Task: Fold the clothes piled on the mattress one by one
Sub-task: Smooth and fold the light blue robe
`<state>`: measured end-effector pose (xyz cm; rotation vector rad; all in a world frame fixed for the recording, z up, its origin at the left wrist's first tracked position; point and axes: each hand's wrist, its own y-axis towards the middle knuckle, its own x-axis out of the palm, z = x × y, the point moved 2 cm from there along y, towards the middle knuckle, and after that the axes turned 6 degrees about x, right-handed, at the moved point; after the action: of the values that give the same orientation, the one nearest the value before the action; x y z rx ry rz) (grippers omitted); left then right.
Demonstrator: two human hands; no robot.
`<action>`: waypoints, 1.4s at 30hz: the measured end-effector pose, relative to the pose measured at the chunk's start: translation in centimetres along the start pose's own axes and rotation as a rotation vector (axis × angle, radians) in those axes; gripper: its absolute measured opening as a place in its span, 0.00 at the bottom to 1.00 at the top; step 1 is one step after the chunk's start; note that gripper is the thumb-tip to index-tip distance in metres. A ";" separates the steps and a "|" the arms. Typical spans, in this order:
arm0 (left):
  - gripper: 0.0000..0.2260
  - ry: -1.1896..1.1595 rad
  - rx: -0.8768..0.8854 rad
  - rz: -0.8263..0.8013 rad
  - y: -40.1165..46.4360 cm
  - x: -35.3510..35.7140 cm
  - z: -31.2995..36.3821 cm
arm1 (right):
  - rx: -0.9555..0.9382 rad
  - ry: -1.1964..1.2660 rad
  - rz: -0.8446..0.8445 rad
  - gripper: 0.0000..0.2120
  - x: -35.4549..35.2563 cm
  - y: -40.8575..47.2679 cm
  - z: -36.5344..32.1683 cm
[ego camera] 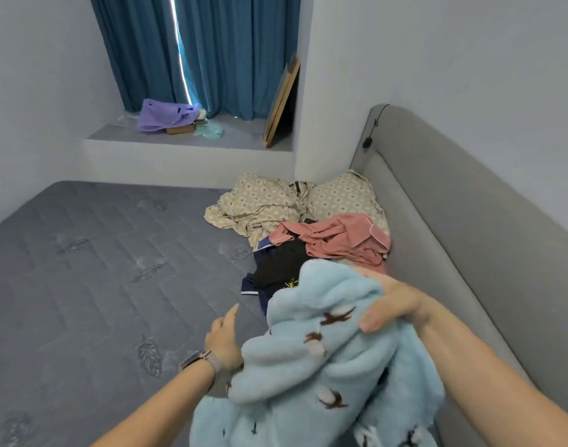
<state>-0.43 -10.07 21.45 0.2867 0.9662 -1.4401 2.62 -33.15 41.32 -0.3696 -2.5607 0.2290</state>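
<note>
Between the thumb and curled fingers of the right hand (pixel 394 306), a bunched fold of a pale blue fleece (pixel 311 359) is gripped and lifted off the mattress (pixel 98 269). The fleece has small brown and white cotton-sprig prints and hangs in thick folds below that grip, toward the camera. Left of those fingers, the left hand (pixel 223 338) is beside the fleece with its fingers loosely extended, holding nothing; whether it touches the cloth cannot be told. A watch (pixel 197 361) sits on that wrist. Just beyond the right fingertips lie the other clothes: a black garment (pixel 281 266), then a pink garment (pixel 339 240), then a beige patterned cloth (pixel 260 204) farther on. A grey padded headboard (pixel 469 227) runs to the right of the gripping fingers.
</note>
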 end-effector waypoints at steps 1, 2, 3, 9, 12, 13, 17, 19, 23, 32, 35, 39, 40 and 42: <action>0.45 0.008 0.072 -0.048 0.1 -0.6 0.4 | -0.048 -0.021 -0.099 0.29 0.5 -0.6 -1.1; 0.40 0.001 0.161 -0.083 -0.3 -1.0 1.4 | -0.096 -0.086 -0.167 0.31 1.0 -0.8 -2.1; 0.31 0.004 0.254 -0.108 -0.9 -1.2 2.5 | -0.133 -0.139 -0.190 0.32 1.2 -0.9 -3.1; 0.15 -0.084 0.609 -0.357 -4.3 -2.4 8.4 | -0.296 -0.349 0.365 0.16 0.6 -3.2 -6.0; 0.13 -0.553 0.488 -0.122 -2.8 -6.1 8.3 | -0.342 -0.441 0.664 0.16 -0.7 -5.7 -6.1; 0.13 -0.628 0.440 -0.155 -2.7 -6.8 8.3 | -0.325 -0.452 0.712 0.17 -0.8 -5.9 -5.9; 0.09 -0.566 0.224 -0.566 -3.5 -4.8 8.6 | -0.274 -0.559 0.635 0.19 1.5 -4.0 -5.2; 0.21 -0.765 0.103 -0.796 -4.0 -2.0 8.7 | -0.236 -0.651 0.514 0.21 3.3 -2.7 -5.6; 0.26 -1.391 0.080 -0.667 -4.8 -2.3 10.6 | -0.203 -0.608 0.472 0.23 3.7 -3.8 -6.6; 0.17 -0.763 0.580 -0.198 -4.0 -8.4 15.0 | 0.003 -0.705 1.085 0.55 -3.6 -5.1 -2.6; 0.18 -0.550 0.694 -0.165 -4.7 -8.3 18.1 | -0.137 -0.700 0.864 0.51 -1.7 -0.9 -1.5; 0.32 -0.325 0.793 -0.298 -4.3 -7.6 17.8 | -0.221 -0.667 0.904 0.30 -1.5 1.2 0.0; 0.32 -0.341 0.775 -0.272 -3.7 -7.5 17.0 | -0.233 -0.573 0.951 0.21 -2.0 1.0 0.3; 0.30 -0.304 0.737 -0.208 -3.3 -7.5 15.3 | -0.233 -0.384 1.006 0.10 -2.8 0.8 0.9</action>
<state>3.55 -16.07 37.25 0.4938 0.1911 -1.9336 4.63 -33.32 38.99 -1.8379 -2.5197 0.3792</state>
